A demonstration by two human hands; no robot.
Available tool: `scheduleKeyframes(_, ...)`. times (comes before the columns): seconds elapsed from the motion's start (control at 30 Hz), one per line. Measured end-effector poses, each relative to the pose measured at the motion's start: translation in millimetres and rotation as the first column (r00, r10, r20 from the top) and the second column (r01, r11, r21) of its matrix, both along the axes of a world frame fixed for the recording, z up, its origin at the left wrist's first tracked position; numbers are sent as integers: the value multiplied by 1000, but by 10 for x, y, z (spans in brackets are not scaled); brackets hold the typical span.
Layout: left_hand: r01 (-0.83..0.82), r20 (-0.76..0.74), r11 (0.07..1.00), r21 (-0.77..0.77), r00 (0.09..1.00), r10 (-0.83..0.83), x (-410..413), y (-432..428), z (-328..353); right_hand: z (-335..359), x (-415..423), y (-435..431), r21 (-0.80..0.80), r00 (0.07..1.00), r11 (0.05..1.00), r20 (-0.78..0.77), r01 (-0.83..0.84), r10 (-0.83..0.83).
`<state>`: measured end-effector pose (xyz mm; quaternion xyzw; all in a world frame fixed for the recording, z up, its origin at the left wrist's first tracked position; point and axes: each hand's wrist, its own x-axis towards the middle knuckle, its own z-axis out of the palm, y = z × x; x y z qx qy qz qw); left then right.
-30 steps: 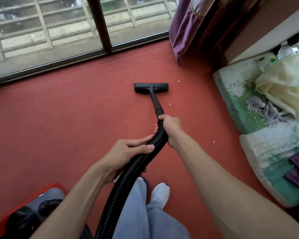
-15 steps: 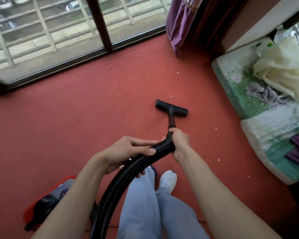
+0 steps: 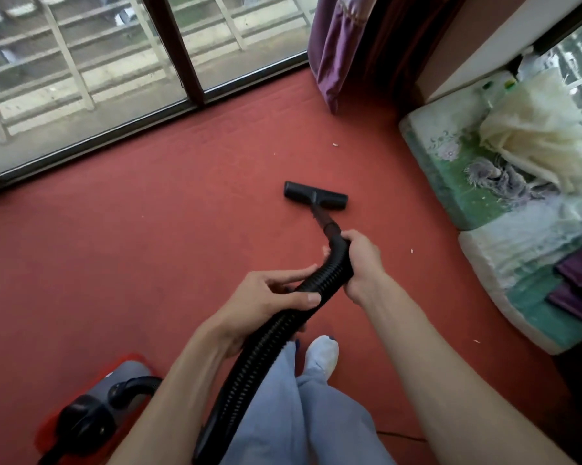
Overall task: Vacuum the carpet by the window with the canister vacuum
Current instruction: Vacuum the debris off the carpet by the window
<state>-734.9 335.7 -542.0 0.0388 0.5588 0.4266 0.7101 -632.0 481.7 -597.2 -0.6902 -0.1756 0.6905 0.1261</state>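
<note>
The black floor nozzle (image 3: 315, 195) lies flat on the red carpet (image 3: 148, 236), a little way in from the window (image 3: 115, 78). A short wand runs from it back to the ribbed black hose (image 3: 249, 357). My right hand (image 3: 361, 263) grips the hose's front end where it joins the wand. My left hand (image 3: 272, 303) grips the hose just behind, thumb on top. The red and grey canister (image 3: 105, 411) sits on the carpet at my lower left, with the hose curving down toward it.
A purple curtain (image 3: 336, 45) hangs at the window's right end. Folded mattresses (image 3: 484, 229) with cloth heaped on them line the right side. Small white scraps (image 3: 335, 145) dot the carpet near them. My socked foot (image 3: 321, 355) and trouser legs are below the hands.
The nozzle came back from near the window toward me and to the right over the last second. In the last half second it slid slightly left. Both hands kept their grip.
</note>
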Motion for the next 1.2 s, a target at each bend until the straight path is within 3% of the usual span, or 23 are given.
scheduleKeyframes(0.2, 150, -33, 987, -55, 988, -152, -173, 124, -82, -185, -65, -34, -43, 998, 997, 23, 62, -61)
scheduleKeyframes(0.37, 53, -120, 995, -85, 991, -63, -115, 447, -383, -488, -324, 329, 84, 992, 996, 121, -30, 20)
scheduleKeyframes(0.5, -69, -215, 998, -7, 974, 66, -36, 749, -672, -785, -548, 750, 200, 983, 976, 174, -90, 55)
scheduleKeyframes(0.6, -142, -272, 990, 20, 952, 143, -15, 990, -847, -961, -656, 1018, 229, 976, 963, 192, -144, 100)
scheduleKeyframes(0.73, -116, -254, 993, -18, 961, 108, -3, 1099, -872, -999, -572, 1116, 210, 977, 962, 157, -176, 144)
scheduleKeyframes(0.9, 93, -156, 990, -109, 982, -110, -29, 771, -509, -799, -71, 657, 146, 976, 976, 172, -162, 136)
scheduleKeyframes(1.07, 401, 63, 911, -92, 916, -397, -32, 332, -11, -191, 542, -32, -127, 993, 988, 71, -89, 98)
scheduleKeyframes(1.2, 452, 40, 885, -112, 892, -450, 17, 317, 55, -222, 556, -96, -169, 997, 985, 68, -36, 48)
